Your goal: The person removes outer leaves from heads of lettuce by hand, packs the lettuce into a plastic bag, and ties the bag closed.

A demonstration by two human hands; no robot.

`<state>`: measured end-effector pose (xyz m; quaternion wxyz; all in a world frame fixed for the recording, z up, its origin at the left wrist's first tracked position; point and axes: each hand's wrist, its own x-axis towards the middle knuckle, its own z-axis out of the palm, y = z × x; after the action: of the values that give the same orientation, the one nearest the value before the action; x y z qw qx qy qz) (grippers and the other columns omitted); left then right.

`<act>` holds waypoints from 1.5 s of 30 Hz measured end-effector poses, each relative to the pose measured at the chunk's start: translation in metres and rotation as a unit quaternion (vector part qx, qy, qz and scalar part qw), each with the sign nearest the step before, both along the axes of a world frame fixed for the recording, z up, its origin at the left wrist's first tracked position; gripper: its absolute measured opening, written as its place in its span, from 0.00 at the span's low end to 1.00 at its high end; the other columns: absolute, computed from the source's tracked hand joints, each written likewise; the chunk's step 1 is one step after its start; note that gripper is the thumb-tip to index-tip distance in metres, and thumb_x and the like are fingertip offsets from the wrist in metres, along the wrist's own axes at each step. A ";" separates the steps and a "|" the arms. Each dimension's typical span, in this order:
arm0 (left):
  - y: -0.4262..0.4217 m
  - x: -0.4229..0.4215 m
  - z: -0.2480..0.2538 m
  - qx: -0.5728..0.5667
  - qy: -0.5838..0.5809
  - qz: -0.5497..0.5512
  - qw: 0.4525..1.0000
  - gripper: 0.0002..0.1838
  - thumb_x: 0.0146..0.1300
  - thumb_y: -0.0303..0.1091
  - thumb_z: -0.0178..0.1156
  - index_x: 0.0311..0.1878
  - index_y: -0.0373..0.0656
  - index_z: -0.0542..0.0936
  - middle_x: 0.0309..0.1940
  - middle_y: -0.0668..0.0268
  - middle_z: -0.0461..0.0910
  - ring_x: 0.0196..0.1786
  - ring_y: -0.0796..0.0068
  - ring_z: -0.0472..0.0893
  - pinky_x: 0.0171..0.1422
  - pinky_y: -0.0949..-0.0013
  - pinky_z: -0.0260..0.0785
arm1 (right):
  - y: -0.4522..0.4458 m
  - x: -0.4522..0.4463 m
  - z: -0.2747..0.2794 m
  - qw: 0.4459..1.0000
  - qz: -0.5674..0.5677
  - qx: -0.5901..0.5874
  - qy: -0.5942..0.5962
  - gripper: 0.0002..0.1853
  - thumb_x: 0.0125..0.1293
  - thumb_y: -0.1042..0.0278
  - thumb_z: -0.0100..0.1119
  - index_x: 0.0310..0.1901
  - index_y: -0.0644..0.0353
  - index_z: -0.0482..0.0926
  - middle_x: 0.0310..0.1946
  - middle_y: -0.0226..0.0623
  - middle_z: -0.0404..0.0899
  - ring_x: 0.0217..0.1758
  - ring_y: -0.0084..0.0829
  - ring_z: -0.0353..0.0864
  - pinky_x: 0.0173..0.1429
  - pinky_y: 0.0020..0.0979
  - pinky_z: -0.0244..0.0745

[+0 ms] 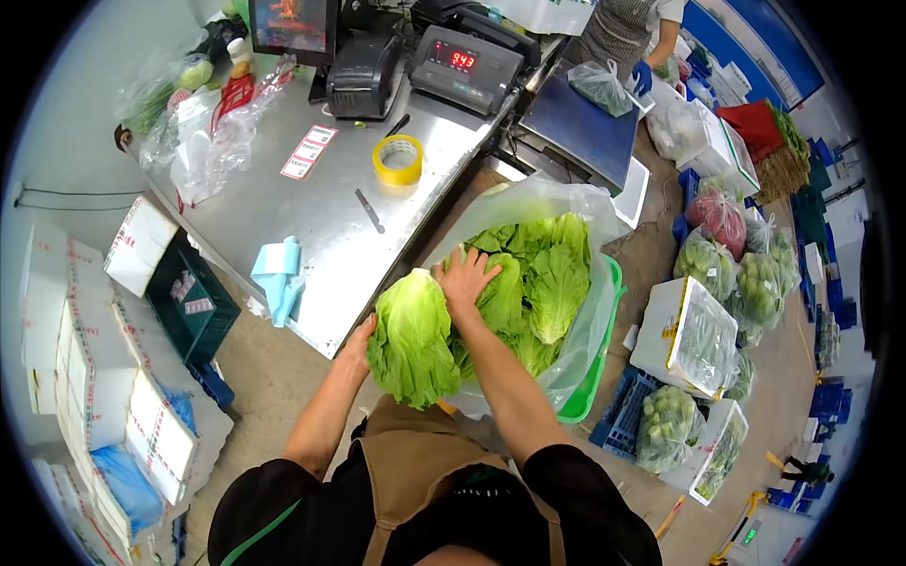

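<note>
My left hand (358, 345) grips a head of lettuce (413, 335) by its left side. The lettuce is leafy and green, held in front of my apron beside the bag. My right hand (465, 279) lies with fingers spread on more lettuce (557, 283) inside a large clear plastic bag (596, 209). Its wrist is close to the held head. The bag is open at the top and sits in a green crate (578, 401), whose rim shows on the right. The fingertips of my left hand are partly hidden behind the leaves.
On the metal table (344, 245) are yellow tape (397, 159), a knife (369, 210), labels (309, 152) and a blue cloth (278, 274). A scale display (462, 62) stands behind, near a scale platform (580, 123). A co-worker (618, 33) stands beyond; foam boxes (686, 335) line the right.
</note>
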<state>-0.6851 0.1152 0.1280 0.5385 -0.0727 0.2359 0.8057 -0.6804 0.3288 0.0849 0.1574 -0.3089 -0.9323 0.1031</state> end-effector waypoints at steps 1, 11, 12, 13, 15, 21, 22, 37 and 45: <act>-0.002 0.002 0.003 -0.006 -0.014 -0.019 1.000 0.46 0.46 0.51 0.74 0.66 0.40 0.67 0.58 0.57 0.74 0.61 0.61 0.74 0.65 0.57 0.69 | 0.002 -0.006 -0.006 1.000 -0.019 0.021 0.007 0.23 0.57 0.50 0.55 0.48 0.58 0.79 0.46 0.48 0.71 0.54 0.49 0.64 0.66 0.68 0.36; 0.071 -0.019 0.100 -0.015 0.325 -0.250 0.912 0.56 0.40 0.44 0.76 0.71 0.34 0.58 0.64 0.57 0.68 0.65 0.67 0.69 0.71 0.68 0.55 | 0.047 0.115 0.050 0.975 0.101 -0.131 0.148 0.24 0.64 0.53 0.54 0.56 0.59 0.74 0.57 0.50 0.68 0.61 0.48 0.66 0.66 0.49 0.52; 0.089 -0.023 0.121 -0.040 0.407 -0.296 0.863 0.55 0.40 0.43 0.76 0.70 0.33 0.58 0.63 0.57 0.69 0.65 0.68 0.69 0.70 0.69 0.57 | 0.051 0.154 0.064 0.977 0.114 -0.101 0.147 0.25 0.64 0.52 0.55 0.57 0.59 0.73 0.57 0.51 0.68 0.61 0.49 0.66 0.65 0.47 0.55; 0.107 -0.028 0.127 -0.064 0.518 -0.343 0.781 0.55 0.39 0.44 0.75 0.70 0.33 0.59 0.63 0.57 0.69 0.65 0.69 0.69 0.69 0.69 0.58 | 0.056 0.194 0.074 0.977 0.152 -0.138 0.057 0.27 0.62 0.51 0.57 0.58 0.58 0.72 0.58 0.52 0.68 0.61 0.50 0.66 0.64 0.48 0.57; 0.151 -0.020 0.143 -0.025 0.690 -0.379 0.616 0.49 0.39 0.44 0.74 0.67 0.38 0.64 0.60 0.53 0.72 0.61 0.62 0.73 0.66 0.63 0.62 | 0.052 0.273 0.097 0.948 0.187 -0.224 -0.127 0.27 0.57 0.52 0.61 0.56 0.58 0.74 0.53 0.54 0.72 0.56 0.49 0.71 0.60 0.47 0.61; 0.257 0.067 0.130 0.131 0.839 -0.509 0.142 0.45 0.34 0.42 0.75 0.62 0.46 0.71 0.54 0.54 0.75 0.57 0.55 0.74 0.60 0.56 0.65 | 0.043 0.333 0.152 0.915 0.245 -0.230 -0.223 0.07 0.52 0.62 0.61 0.28 0.55 0.79 0.22 0.41 0.79 0.31 0.41 0.78 0.51 0.36 0.65; 0.267 0.086 0.117 0.161 0.837 -0.519 0.062 0.44 0.33 0.41 0.75 0.61 0.48 0.72 0.54 0.55 0.75 0.57 0.56 0.74 0.59 0.55 0.65 | 0.037 0.328 0.169 0.929 0.255 -0.206 -0.170 0.06 0.51 0.64 0.60 0.23 0.55 0.78 0.19 0.38 0.78 0.29 0.40 0.77 0.50 0.35 0.65; 0.299 0.153 0.011 0.343 0.837 -0.425 -0.033 0.37 0.48 0.42 0.66 0.64 0.49 0.69 0.59 0.51 0.71 0.62 0.47 0.69 0.66 0.44 0.57 | 0.006 0.344 0.179 0.980 0.164 -0.104 0.034 0.08 0.37 0.70 0.61 0.20 0.58 0.72 0.20 0.37 0.72 0.30 0.39 0.74 0.45 0.37 0.66; 0.335 0.119 -0.069 0.272 0.887 -0.367 -0.069 0.32 0.54 0.52 0.60 0.61 0.49 0.71 0.61 0.59 0.70 0.63 0.55 0.68 0.65 0.45 0.57 | -0.024 0.318 0.170 0.988 0.090 -0.038 0.123 0.07 0.37 0.67 0.61 0.17 0.61 0.78 0.15 0.38 0.76 0.25 0.41 0.78 0.37 0.38 0.66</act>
<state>-0.5656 0.4501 0.0589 -0.0693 -0.9526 -0.2688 0.1246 -0.3624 0.3046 0.2552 0.2493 -0.2145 -0.9251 0.1897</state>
